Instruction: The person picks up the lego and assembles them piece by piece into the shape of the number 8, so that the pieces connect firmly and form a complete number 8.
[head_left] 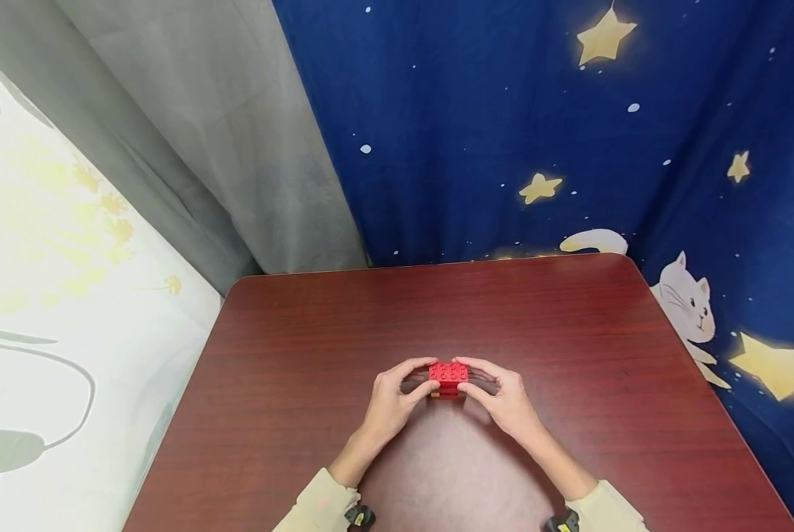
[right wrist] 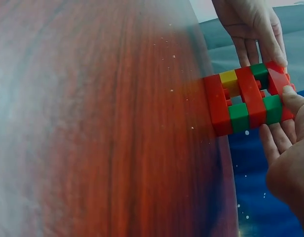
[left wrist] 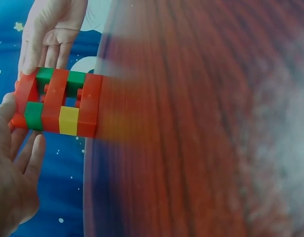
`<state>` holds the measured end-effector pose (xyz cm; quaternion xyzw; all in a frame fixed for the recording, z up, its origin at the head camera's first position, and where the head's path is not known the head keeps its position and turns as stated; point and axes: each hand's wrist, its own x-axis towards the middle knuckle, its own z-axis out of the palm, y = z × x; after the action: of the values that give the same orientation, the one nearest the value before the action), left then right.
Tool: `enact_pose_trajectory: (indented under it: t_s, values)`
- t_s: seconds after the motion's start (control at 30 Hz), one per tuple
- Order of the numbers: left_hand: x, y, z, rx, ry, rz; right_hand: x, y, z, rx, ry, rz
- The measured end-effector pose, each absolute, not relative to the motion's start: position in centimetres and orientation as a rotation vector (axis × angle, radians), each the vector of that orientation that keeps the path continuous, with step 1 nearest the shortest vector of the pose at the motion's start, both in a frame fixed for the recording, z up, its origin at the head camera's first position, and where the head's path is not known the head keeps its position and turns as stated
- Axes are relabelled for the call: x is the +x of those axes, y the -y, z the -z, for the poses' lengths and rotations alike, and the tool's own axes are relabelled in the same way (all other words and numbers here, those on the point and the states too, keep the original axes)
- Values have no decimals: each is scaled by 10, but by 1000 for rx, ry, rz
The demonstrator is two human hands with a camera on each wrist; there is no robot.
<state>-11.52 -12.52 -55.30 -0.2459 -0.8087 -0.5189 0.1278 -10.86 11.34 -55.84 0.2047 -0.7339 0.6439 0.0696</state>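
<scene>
A small tower of toy building bricks (left wrist: 54, 98) stands upright on the table between both hands. Three red layers are separated by pairs of small bricks: green above, green and yellow below, with gaps between them. The studded top red brick (head_left: 448, 372) faces up in the head view. My left hand (head_left: 390, 395) pinches this brick's left end, thumb in front and fingers behind. At its right end, my right hand (head_left: 508, 399) does the same. The wrist views show both thumbs on the top brick's near face; some fingers behind are hidden.
The dark reddish wooden table (head_left: 317, 332) has rounded far corners. Behind it hang a grey curtain (head_left: 190, 133) and a blue curtain (head_left: 463, 133) with stars and a white cat. A pale, patterned cloth (head_left: 51, 355) hangs at the left.
</scene>
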Motion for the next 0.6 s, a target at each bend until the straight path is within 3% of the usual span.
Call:
enact_pose_trajectory:
  t_s: [0.6]
  values:
    - [-106, 118, 556, -563, 2584, 1369, -104, -110, 579, 479, 2422, -1740]
